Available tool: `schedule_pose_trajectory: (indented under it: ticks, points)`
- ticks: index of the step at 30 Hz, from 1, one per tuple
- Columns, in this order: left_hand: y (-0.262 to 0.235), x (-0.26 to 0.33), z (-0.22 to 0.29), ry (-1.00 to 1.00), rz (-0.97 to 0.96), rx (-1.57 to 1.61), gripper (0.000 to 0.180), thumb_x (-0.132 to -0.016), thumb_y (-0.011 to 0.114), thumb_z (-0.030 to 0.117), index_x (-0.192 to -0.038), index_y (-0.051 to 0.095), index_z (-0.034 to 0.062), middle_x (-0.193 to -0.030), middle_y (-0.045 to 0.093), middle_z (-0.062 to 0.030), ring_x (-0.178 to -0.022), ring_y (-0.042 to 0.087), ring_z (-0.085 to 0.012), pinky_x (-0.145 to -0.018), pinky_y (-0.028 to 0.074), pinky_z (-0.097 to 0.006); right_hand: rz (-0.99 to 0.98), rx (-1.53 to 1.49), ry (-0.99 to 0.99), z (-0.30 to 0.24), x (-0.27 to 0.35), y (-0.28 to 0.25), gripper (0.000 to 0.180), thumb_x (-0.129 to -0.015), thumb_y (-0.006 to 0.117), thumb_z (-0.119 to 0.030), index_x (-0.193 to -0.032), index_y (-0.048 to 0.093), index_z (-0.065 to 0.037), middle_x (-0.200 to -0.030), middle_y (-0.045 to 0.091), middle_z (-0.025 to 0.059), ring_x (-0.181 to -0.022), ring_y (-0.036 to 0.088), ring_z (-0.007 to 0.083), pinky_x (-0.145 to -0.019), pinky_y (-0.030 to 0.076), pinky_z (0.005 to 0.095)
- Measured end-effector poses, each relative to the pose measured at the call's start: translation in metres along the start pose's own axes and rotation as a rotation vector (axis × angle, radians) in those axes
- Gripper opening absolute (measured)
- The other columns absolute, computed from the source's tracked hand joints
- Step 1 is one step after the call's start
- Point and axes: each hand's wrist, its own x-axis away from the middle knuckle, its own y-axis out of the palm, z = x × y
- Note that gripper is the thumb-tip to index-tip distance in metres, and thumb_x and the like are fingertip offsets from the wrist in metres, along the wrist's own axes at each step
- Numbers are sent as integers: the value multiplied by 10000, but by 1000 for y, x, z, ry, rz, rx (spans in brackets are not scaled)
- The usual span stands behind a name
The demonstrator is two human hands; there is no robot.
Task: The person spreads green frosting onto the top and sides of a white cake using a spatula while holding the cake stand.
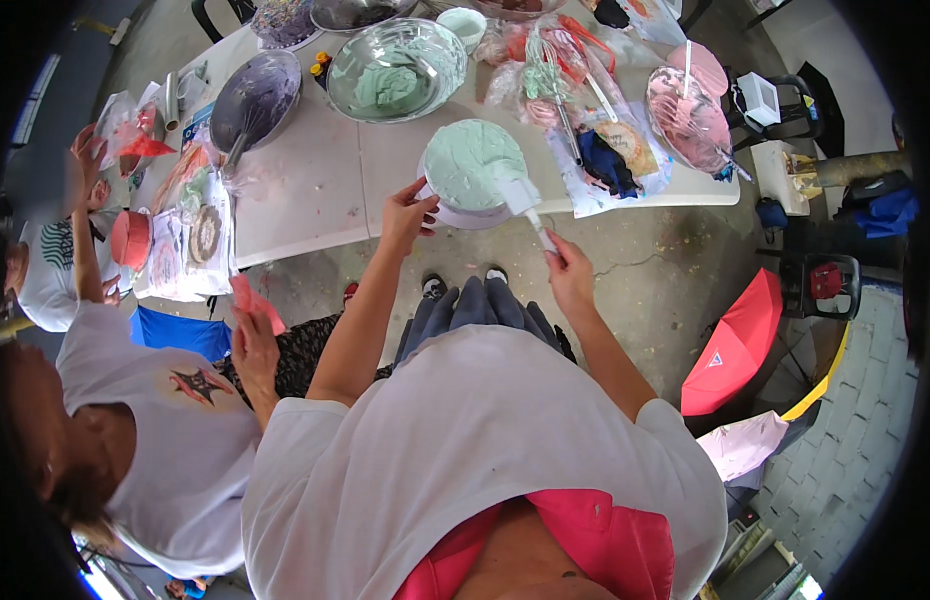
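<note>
A round cake (465, 160) with pale green frosting stands on a whitish turntable or board (482, 220) at the table's near edge. Held by its handle in my right hand (570, 268) is a white spatula (520, 195), its blade against the cake's near right side. My left hand (409, 215) is beside the stand's left edge, fingers apart; whether they touch it I cannot tell. Behind the cake, a metal bowl (447, 62) holds more green frosting (390, 85).
A purple-smeared bowl (255, 100) with a whisk is left on the table (325, 190). To the right lie frosting-smeared whisks (543, 75), a dark blue cloth (607, 160) and a pink frosting bowl (688, 110). A person (155, 430) stands close at my left; open umbrellas (735, 345) lie right.
</note>
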Motion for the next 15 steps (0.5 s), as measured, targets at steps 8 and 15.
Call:
schedule_pose_trajectory:
  ticks: [8, 15]
  points:
    - [0, -1, 0, 8, -27, 1, 537, -735, 667, 137, -1231, 471, 81, -726, 590, -50, -548, 537, -123, -439, 467, -274, 91, -19, -214, -26, 0, 21, 337, -779, 530, -10, -1107, 563, -84, -803, 544, 137, -701, 550, 271, -621, 436, 315]
    - [2, -2, 1, -9, -4, -19, 521, -741, 661, 142, -1225, 478, 82, -732, 595, -52, -556, 540, -120, -440, 468, -273, 97, 45, -149, 1, -2, 7, 345, -783, 531, -23, -1120, 559, -90, -767, 528, 119, -653, 531, 240, -596, 425, 323]
